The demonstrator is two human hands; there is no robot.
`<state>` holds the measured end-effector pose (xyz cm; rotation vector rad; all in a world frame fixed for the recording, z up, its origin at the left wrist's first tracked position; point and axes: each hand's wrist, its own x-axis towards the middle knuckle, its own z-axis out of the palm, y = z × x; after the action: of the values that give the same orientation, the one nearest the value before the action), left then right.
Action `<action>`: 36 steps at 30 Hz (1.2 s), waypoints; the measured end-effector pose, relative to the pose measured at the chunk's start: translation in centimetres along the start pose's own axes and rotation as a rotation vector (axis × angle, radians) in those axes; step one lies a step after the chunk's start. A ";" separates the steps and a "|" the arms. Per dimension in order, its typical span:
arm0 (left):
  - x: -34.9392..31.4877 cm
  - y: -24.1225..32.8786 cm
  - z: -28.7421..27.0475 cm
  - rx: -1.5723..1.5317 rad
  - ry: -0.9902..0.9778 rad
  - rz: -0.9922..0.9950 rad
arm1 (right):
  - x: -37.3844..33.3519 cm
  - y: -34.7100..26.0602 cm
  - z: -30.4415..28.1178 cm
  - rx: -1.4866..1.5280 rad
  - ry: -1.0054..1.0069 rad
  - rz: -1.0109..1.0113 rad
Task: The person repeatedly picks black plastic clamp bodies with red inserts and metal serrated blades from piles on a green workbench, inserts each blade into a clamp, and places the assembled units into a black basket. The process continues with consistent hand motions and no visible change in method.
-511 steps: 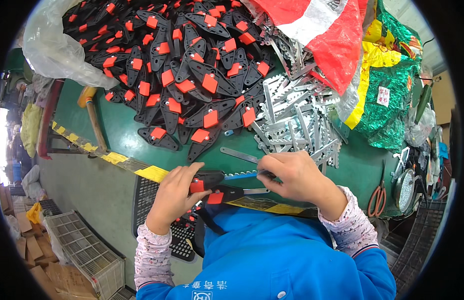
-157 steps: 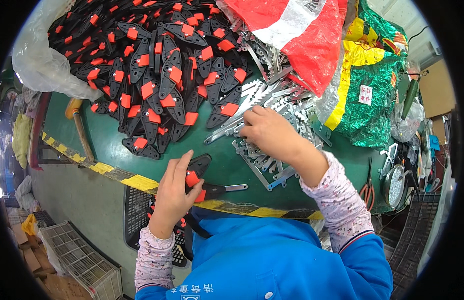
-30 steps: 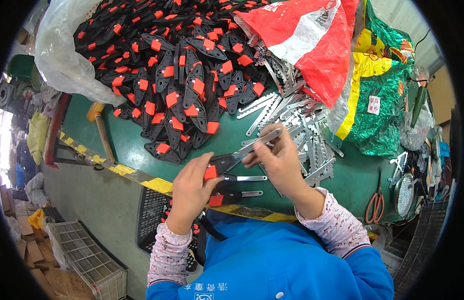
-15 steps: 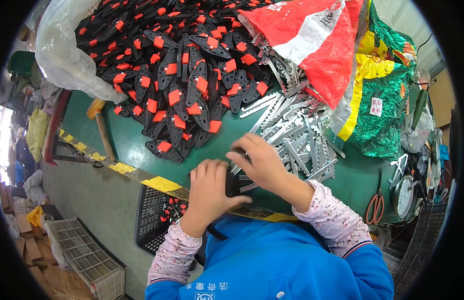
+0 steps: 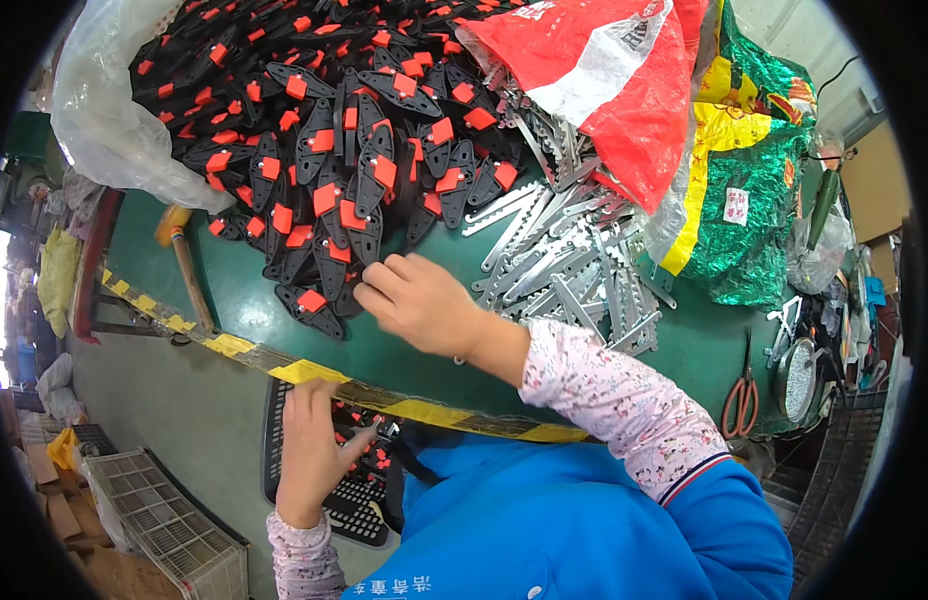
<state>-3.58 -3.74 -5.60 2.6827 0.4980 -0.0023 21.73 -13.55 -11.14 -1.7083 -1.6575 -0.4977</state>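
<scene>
A large heap of black, elongated plastic parts with red blocks (image 5: 314, 140) covers the far left of the green table. At the heap's near edge my right hand (image 5: 424, 305) has its fingers bent round a black plastic part, mostly hidden by the fingers. My left hand (image 5: 309, 440) is lower, past the table's edge and over a black plastic crate (image 5: 274, 430). Its thumb stands apart from its fingers. Small black-and-red parts (image 5: 359, 465) show in the crate beside the thumb. A pile of notched metal strips (image 5: 574, 270) lies right of my right hand.
A hammer (image 5: 189, 265) lies at the left, near the yellow-and-black taped table edge (image 5: 434, 412). Red-and-white sacking (image 5: 624, 90) and a green foil bag (image 5: 754, 220) stand behind the strips. Scissors (image 5: 742, 395) lie at the right. A white crate (image 5: 169, 525) stands on the floor.
My hands, close together at the table's front before, have parted. The left has moved down and left over the crate; the right has moved left to the black parts.
</scene>
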 end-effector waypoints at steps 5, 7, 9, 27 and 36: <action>3.6 1.8 3.8 -0.350 0.408 0.084 | -1.0 -6.4 -3.6 0.919 -0.063 0.622; 4.5 2.4 4.0 -0.368 0.283 0.093 | -2.8 -5.4 -4.5 0.860 -0.133 0.631; 4.5 2.6 3.7 -0.314 0.223 0.087 | -3.8 -2.8 -6.9 0.524 -0.341 0.401; 2.8 1.2 4.1 -0.194 0.302 0.056 | -5.3 2.6 -4.5 -0.080 -0.420 0.203; 3.1 1.2 4.5 -0.285 0.315 0.039 | -1.5 2.9 -4.1 -0.013 -0.299 0.166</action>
<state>0.02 -5.47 -9.44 2.4187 0.4971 0.4726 25.18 -17.28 -9.98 -1.9859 -1.6955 -0.1802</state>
